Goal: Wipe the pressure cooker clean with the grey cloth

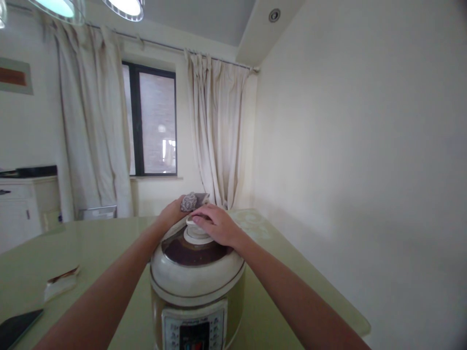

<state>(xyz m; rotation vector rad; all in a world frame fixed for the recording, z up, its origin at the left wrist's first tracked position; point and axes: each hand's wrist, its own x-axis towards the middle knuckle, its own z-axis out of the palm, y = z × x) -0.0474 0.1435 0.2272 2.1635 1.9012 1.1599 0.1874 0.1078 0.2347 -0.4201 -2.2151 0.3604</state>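
Note:
A cream and olive electric pressure cooker [197, 287] stands on the pale green table [109, 243] right in front of me. Its lid has a dark brown ring and a white knob [195, 232] in the middle. My right hand [217, 224] lies over the knob with the fingers curled round it. My left hand [175, 212] is at the far rim of the lid, closed on a crumpled grey patterned cloth [190, 201].
A small white packet [61, 284] and a dark phone [16, 328] lie on the table at the left. A white wall runs close along the right. Behind are a curtained window [153, 121] and a white cabinet [22, 209].

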